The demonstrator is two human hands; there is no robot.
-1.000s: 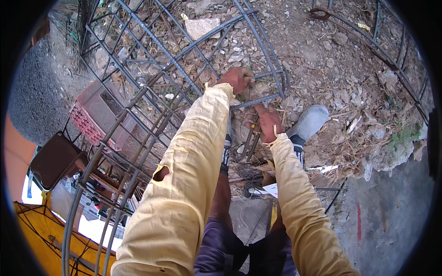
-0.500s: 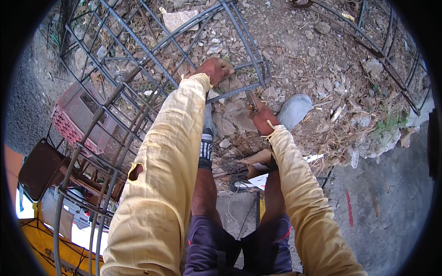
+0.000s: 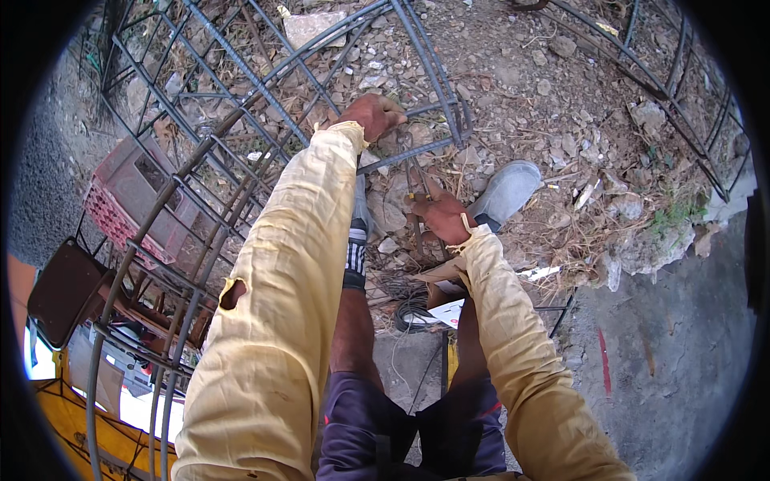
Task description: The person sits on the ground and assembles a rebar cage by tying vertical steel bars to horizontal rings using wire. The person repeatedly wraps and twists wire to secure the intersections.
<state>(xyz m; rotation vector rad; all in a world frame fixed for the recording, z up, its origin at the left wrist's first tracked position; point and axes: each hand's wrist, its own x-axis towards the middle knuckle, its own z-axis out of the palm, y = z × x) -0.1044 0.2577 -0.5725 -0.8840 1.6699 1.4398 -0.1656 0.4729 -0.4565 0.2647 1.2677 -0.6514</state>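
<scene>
My left hand (image 3: 373,119) is closed around a bar of the rebar cage (image 3: 433,56), near the end of its grey ribbed steel frame. Below it, my right hand (image 3: 445,218) grips a pair of pincers (image 3: 415,197). Their jaws point up toward the cage's lower crossbar, and the handles hang down beside my fingers. I cannot tell whether the jaws touch the bar. Both arms wear loose yellow sleeves, the left one torn.
Rubble and dry grass cover the ground, with a concrete slab (image 3: 642,345) at right. A pink crate (image 3: 132,200) and brown chair (image 3: 70,293) stand left. More bent rebar (image 3: 674,104) lies at upper right. Coiled wire (image 3: 411,311) and a cardboard box (image 3: 443,295) lie between my legs.
My right hand has moved left and slightly down with the pincers, now below the cage's crossbar. My left hand has stayed nearly still on the bar.
</scene>
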